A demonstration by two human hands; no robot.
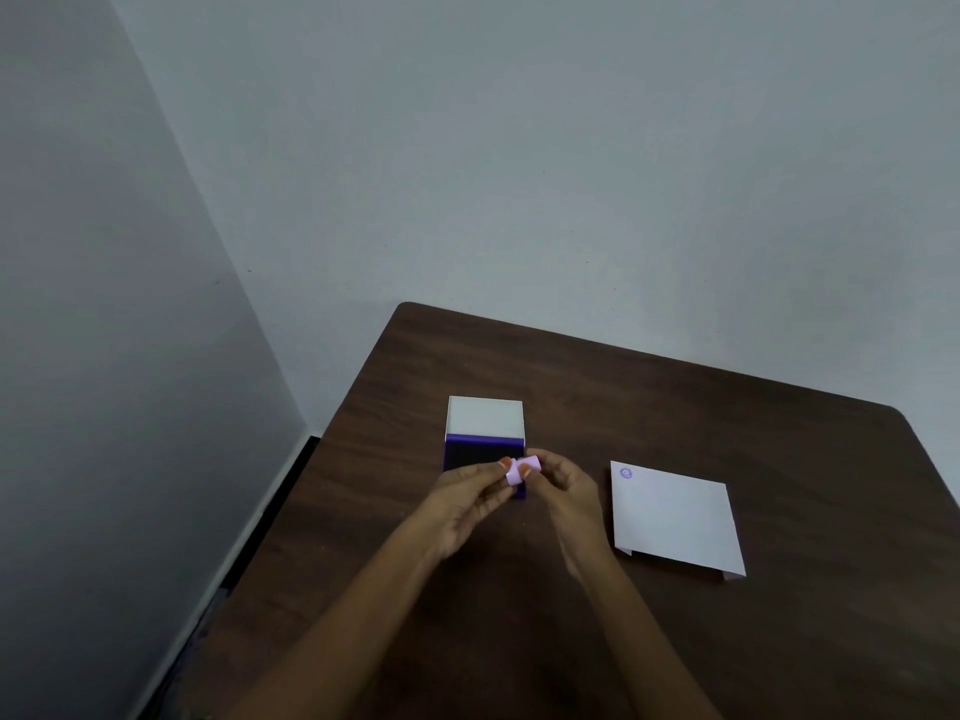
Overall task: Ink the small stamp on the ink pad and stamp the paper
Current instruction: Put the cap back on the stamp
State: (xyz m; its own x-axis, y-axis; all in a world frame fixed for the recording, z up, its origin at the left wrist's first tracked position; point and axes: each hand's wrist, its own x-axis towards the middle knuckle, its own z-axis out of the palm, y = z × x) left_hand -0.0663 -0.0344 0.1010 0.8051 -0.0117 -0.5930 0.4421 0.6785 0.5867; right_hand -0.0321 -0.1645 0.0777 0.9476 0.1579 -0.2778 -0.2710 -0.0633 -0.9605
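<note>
A small lilac stamp (521,470) is pinched between the fingertips of my left hand (470,498) and my right hand (563,491), just above the near edge of the ink pad. It looks like two pale pieces held together, one per hand. The ink pad (475,454) lies open on the table, with a dark pad in a purple case and a white lid (485,417) raised behind it. To the right lies a white paper (675,517), and a purple round print (626,473) marks its far left corner.
A dark brown wooden table (675,407) stands in the corner of grey walls. Its left edge runs close to the left wall, and its far edge meets the back wall. A folded flap shows under the paper's near edge.
</note>
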